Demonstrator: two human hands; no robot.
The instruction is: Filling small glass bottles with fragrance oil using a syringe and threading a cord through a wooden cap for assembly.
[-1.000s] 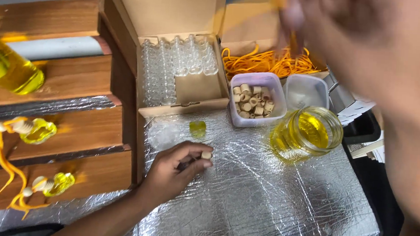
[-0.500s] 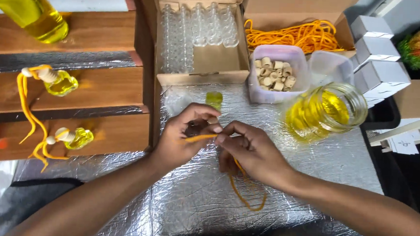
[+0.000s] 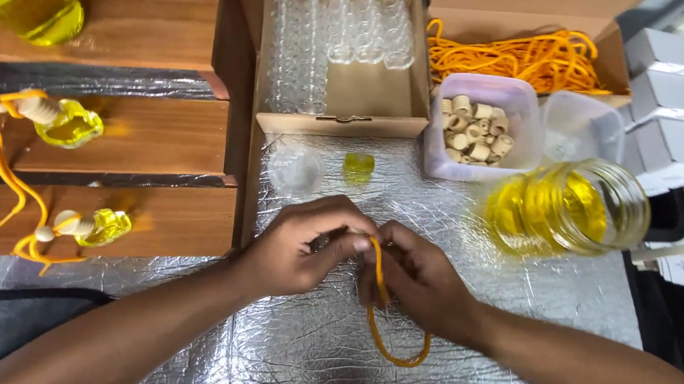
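Silver foil sheeting [image 3: 509,305] covers the work surface, with brown wooden steps to its left and cardboard boxes along its far edge. Just beyond the foil, one open box [image 3: 340,97] holds rows of small clear glass bottles, and another holds a heap of orange cord. On the foil's right side a wide glass jar [image 3: 566,210] of yellow liquid lies tilted, with a tub of pale wooden beads [image 3: 476,129] just behind it. A tiny yellow-filled bottle [image 3: 358,168] sits near the foil's far edge.

At the foil's middle, the left hand [image 3: 299,249] and the right hand [image 3: 416,279] meet, fingers pressed together, pinching a loop of orange cord [image 3: 384,337] that hangs toward the near edge. It looks light, soft and limp, so it is probably best gripped near its ends.
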